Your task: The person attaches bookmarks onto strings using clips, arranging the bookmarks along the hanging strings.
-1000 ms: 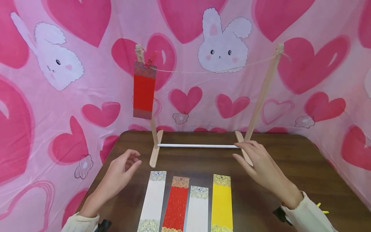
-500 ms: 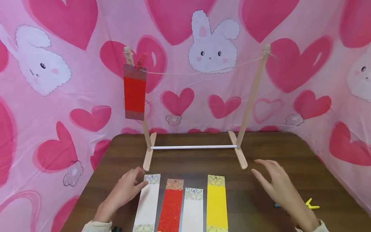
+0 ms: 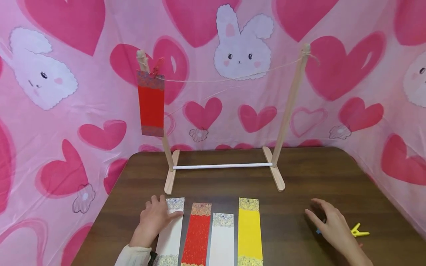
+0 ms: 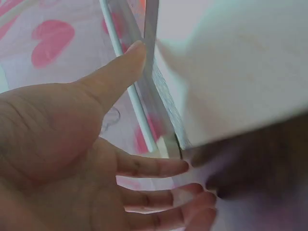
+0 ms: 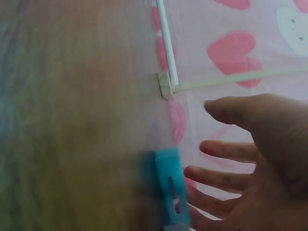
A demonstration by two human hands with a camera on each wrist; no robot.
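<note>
Long white strip (image 3: pixel 171 236) flat before the wooden stand (image 3: pixel 288 109), liable to skid or crease if brushed hastily by the empty, spread left hand (image 3: pixel 153 218) (contact unclear), with a loose, empty right hand (image 3: pixel 334 226) near a blue clip (image 5: pixel 166 168).

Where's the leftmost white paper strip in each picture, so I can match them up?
Head: the white strip is lower left of centre, partly hidden by the left hand.
Left wrist: upper right, large.
Right wrist: not in it.
Shared landmark: the white rod.
</note>
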